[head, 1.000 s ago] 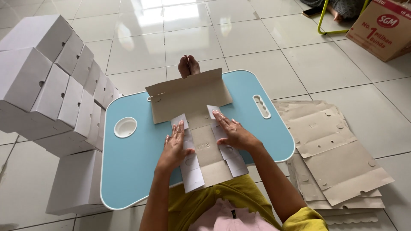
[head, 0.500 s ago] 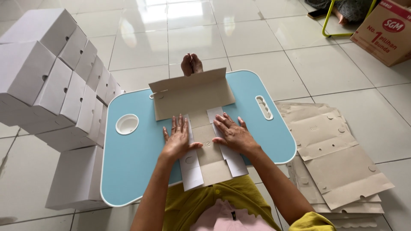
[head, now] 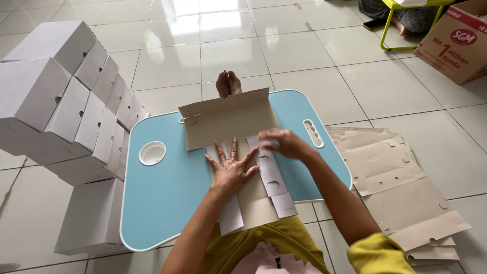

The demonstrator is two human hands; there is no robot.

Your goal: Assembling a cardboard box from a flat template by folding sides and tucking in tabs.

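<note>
A flat brown cardboard box blank (head: 228,122) with white side flaps lies on a small light-blue lap table (head: 162,198); its far panel stands folded up. My left hand (head: 231,170) presses flat on the blank's middle, fingers spread. My right hand (head: 281,143) rests on the right white flap (head: 271,177), fingers together and a little blurred, next to the upright panel. Neither hand grips anything.
Stacks of folded white boxes (head: 66,101) stand at the left on the tiled floor. A pile of flat cardboard blanks (head: 401,182) lies to the right. My feet (head: 228,82) show beyond the table. A brown carton (head: 456,40) and a green-legged stool (head: 401,20) sit far right.
My left hand slid up toward the blank's middle and spread flat. My right hand moved up and right onto the right flap near the upright panel.
</note>
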